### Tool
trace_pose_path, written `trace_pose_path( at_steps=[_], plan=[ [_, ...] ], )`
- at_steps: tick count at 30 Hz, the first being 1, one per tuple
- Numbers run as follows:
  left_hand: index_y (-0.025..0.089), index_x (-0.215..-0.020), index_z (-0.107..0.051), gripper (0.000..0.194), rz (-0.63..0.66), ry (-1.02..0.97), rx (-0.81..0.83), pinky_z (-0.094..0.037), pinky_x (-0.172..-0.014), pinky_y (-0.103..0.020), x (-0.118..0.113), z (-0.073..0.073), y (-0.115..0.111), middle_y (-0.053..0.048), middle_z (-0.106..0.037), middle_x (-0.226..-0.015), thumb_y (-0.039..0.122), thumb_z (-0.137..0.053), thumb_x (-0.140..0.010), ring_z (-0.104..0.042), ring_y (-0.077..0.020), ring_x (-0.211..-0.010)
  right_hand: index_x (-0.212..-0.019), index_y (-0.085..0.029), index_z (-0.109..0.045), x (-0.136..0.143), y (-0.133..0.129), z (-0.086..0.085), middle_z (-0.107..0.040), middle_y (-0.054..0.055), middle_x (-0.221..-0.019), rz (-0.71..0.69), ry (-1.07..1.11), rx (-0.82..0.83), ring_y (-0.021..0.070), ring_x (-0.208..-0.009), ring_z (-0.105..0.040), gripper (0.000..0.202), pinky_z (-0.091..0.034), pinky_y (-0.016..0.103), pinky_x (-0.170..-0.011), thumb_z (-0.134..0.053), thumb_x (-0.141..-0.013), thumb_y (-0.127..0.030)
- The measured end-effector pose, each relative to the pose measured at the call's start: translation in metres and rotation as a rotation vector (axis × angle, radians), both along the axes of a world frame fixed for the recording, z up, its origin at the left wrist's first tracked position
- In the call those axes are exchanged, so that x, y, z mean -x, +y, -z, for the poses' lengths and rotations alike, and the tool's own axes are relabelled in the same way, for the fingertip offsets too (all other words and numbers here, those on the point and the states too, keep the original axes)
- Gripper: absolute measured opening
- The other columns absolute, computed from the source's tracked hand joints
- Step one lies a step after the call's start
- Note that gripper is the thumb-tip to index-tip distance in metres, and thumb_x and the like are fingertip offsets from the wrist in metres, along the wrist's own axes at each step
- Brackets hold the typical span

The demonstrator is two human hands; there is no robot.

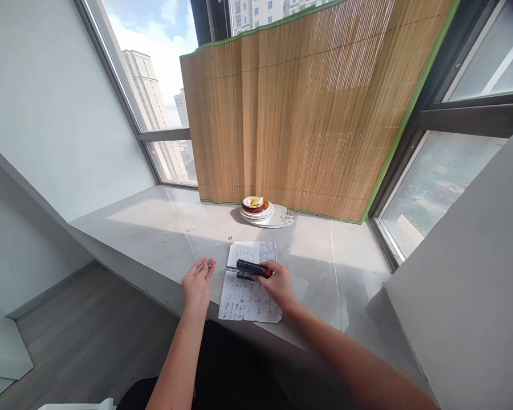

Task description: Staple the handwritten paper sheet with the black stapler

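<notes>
View from the head camera of two bare hands over a pale, tiled windowsill (308, 245). The right hand (279, 282) has its grip closed on a black stapler (253, 267) with a red detail near the held end; its fingers and thumb wrap that end, while a slender metal part projects from the opposite end, toward the left hand (197, 285). The stapler lies above the upper middle of a sheet of handwritten paper (248, 303); whether it touches the sheet cannot be told. The left hand, palm turned up, is just beside the left edge of the sheet, its grip closed at the fingertips on a small, thin item (203, 266), too small to identify. Beyond the sheet, a stack of plates (257, 215) stands near the foot of a bamboo blind (290, 119) edged in green, which covers part of the window. Small fragments (229, 238) lie on the windowsill between the sheet and the plates.
</notes>
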State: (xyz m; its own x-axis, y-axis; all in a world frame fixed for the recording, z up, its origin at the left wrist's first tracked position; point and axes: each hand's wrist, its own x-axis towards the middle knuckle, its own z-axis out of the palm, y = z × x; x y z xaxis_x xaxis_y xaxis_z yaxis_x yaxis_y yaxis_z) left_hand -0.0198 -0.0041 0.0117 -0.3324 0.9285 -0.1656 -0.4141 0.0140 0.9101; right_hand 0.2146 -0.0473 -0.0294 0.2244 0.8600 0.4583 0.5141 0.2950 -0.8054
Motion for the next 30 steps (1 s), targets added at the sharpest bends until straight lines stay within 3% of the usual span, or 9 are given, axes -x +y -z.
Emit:
trace_pose_path(
  at_steps=[5, 8, 10, 13, 15, 20, 22, 25, 30],
  plan=[
    [0.014, -0.113, -0.075, 0.016, 0.175, 0.135, -0.056, -0.062, -0.112, -0.053, -0.016, -0.015, -0.018, -0.015, -0.082, -0.107, 0.016, -0.077, -0.097, -0.082, -0.0264, -0.101, -0.093, -0.023, -0.079, -0.005, 0.001, 0.005, -0.079, 0.006, -0.090, -0.011, -0.015, 0.132, 0.0291, -0.085, -0.072, 0.025, -0.058, 0.041, -0.077, -0.091, -0.074, -0.033],
    [0.016, -0.107, -0.075, 0.026, 0.315, 0.273, -0.071, -0.064, -0.103, -0.055, -0.027, -0.015, -0.027, -0.014, -0.083, -0.100, 0.031, -0.087, -0.088, -0.082, -0.0301, -0.097, -0.116, -0.025, -0.076, -0.004, -0.005, -0.006, -0.076, 0.011, -0.111, -0.029, -0.109, -0.063, 0.0328, -0.104, -0.070, 0.046, -0.060, 0.047, -0.089, -0.093, -0.077, -0.043],
    [0.018, -0.101, -0.074, 0.033, 0.401, 0.359, -0.072, -0.067, -0.094, -0.051, -0.034, -0.014, -0.032, -0.012, -0.083, -0.090, 0.040, -0.091, -0.082, -0.081, -0.0306, -0.091, -0.129, -0.026, -0.071, -0.001, -0.010, -0.013, -0.073, 0.012, -0.120, -0.149, -0.118, -0.232, 0.0305, -0.110, -0.069, 0.048, -0.060, 0.045, -0.093, -0.087, -0.087, -0.045],
    [0.021, -0.099, -0.072, 0.039, 0.467, 0.496, -0.130, -0.065, -0.080, -0.043, -0.045, -0.012, -0.042, -0.009, -0.082, -0.083, 0.051, -0.089, -0.080, -0.080, -0.0301, -0.086, -0.127, -0.029, -0.071, 0.006, -0.016, -0.018, -0.075, 0.009, -0.113, -0.331, -0.152, -0.422, 0.0252, -0.103, -0.071, 0.029, -0.060, 0.040, -0.090, -0.075, -0.099, -0.037],
    [0.023, -0.098, -0.070, 0.039, 0.472, 0.564, -0.165, -0.062, -0.076, -0.039, -0.051, -0.012, -0.050, -0.008, -0.082, -0.084, 0.055, -0.085, -0.082, -0.079, -0.0293, -0.085, -0.122, -0.031, -0.074, 0.008, -0.018, -0.016, -0.077, 0.007, -0.104, -0.334, -0.204, -0.491, 0.0223, -0.091, -0.072, 0.019, -0.060, 0.039, -0.084, -0.067, -0.105, -0.029],
    [0.025, -0.100, -0.070, 0.032, 0.447, 0.739, -0.246, -0.059, -0.081, -0.040, -0.057, -0.016, -0.057, -0.009, -0.080, -0.091, 0.056, -0.072, -0.093, -0.077, -0.0303, -0.093, -0.121, -0.031, -0.076, -0.001, -0.013, -0.012, -0.080, 0.007, -0.105, -0.276, -0.352, -0.493, 0.0222, -0.089, -0.071, 0.028, -0.057, 0.039, -0.081, -0.054, -0.108, -0.019],
    [0.026, -0.107, -0.071, 0.027, 0.310, 0.935, -0.372, -0.056, -0.093, -0.043, -0.051, -0.017, -0.038, -0.011, -0.079, -0.107, 0.051, -0.065, -0.099, -0.074, -0.0321, -0.107, -0.113, -0.029, -0.077, -0.015, -0.005, -0.013, -0.080, 0.008, -0.105, -0.165, -0.345, -0.455, 0.0243, -0.092, -0.070, 0.023, -0.056, 0.042, -0.085, -0.056, -0.106, -0.022],
    [0.022, -0.111, -0.068, 0.023, 0.133, 1.228, -0.424, -0.052, -0.100, -0.047, -0.031, -0.009, 0.016, -0.015, -0.072, -0.114, 0.032, -0.048, -0.107, -0.067, -0.0344, -0.116, -0.092, -0.024, -0.076, -0.051, 0.018, -0.016, -0.080, 0.010, -0.099, 0.088, -0.289, -0.301, 0.0282, -0.093, -0.067, 0.021, -0.054, 0.045, -0.084, -0.058, -0.103, -0.027],
    [0.015, -0.115, -0.068, 0.026, 0.291, 1.559, -0.234, -0.048, -0.106, -0.048, -0.004, 0.021, 0.105, -0.020, -0.062, -0.128, 0.010, -0.053, -0.094, -0.060, -0.0354, -0.125, -0.082, -0.023, -0.074, -0.125, 0.073, -0.023, -0.079, 0.012, -0.092, 0.258, -0.326, 0.058, 0.0307, -0.093, -0.063, 0.018, -0.049, 0.043, -0.081, -0.060, -0.092, -0.029]
  ],
)
